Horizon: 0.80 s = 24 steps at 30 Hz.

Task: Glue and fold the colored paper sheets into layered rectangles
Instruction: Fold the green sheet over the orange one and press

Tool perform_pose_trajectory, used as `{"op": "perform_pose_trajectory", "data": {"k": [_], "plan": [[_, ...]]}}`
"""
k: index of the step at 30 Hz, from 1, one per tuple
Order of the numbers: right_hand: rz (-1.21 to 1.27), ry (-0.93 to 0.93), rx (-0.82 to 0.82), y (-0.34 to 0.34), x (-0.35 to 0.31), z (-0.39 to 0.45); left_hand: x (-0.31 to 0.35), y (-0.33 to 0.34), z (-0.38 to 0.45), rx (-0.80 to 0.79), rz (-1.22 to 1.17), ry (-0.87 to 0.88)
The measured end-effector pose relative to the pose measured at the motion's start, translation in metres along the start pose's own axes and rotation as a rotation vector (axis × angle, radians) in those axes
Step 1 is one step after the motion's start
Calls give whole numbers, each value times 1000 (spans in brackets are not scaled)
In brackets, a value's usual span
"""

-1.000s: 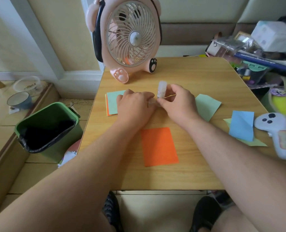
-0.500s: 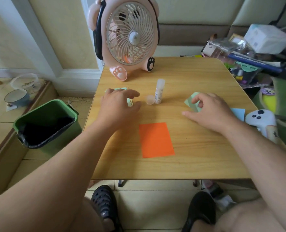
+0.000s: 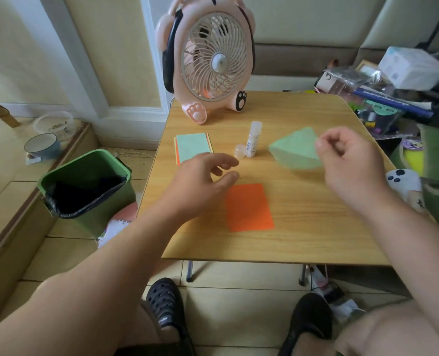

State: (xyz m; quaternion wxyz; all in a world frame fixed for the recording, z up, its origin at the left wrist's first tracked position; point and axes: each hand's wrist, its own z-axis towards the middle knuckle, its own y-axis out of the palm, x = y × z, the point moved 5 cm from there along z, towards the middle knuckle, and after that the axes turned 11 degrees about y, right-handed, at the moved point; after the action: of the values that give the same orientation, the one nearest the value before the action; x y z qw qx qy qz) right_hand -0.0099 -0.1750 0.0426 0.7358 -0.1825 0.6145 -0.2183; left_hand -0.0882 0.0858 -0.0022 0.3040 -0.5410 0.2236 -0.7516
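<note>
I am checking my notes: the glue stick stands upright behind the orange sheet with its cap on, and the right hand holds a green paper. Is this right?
Not quite. In the head view the glue stick stands upright behind the orange sheet, but its cap is off, standing on the table beside it. The right hand does hold the green paper.

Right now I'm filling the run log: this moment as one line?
right hand: pinches green sheet, lifted | left hand: open, empty | glue stick: upright, uncapped | orange sheet: flat
</note>
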Motion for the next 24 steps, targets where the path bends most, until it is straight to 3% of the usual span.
{"op": "perform_pose_trajectory", "data": {"k": [4, 7, 9, 13, 17, 21, 24], "plan": [[635, 238, -112, -3, -15, -24, 16, 15, -12, -54, -327, -67], [839, 329, -211, 8, -20, -40, 26, 27, -18, -144, -556, -97], [822, 349, -290, 19, -23, -49, 33, 30, -19, -152, -690, -87], [655, 347, -455, 40, -18, -62, 33, 23, -14, -18, -794, -73], [286, 169, -444, 46, -13, -66, 22, 22, -13, -91, -737, -93], [182, -13, -470, 41, -18, -60, 19, 18, -12, -95, -686, -97], [115, -30, -550, 46, -14, -61, 19, 17, -10, -63, -733, -107]]}}
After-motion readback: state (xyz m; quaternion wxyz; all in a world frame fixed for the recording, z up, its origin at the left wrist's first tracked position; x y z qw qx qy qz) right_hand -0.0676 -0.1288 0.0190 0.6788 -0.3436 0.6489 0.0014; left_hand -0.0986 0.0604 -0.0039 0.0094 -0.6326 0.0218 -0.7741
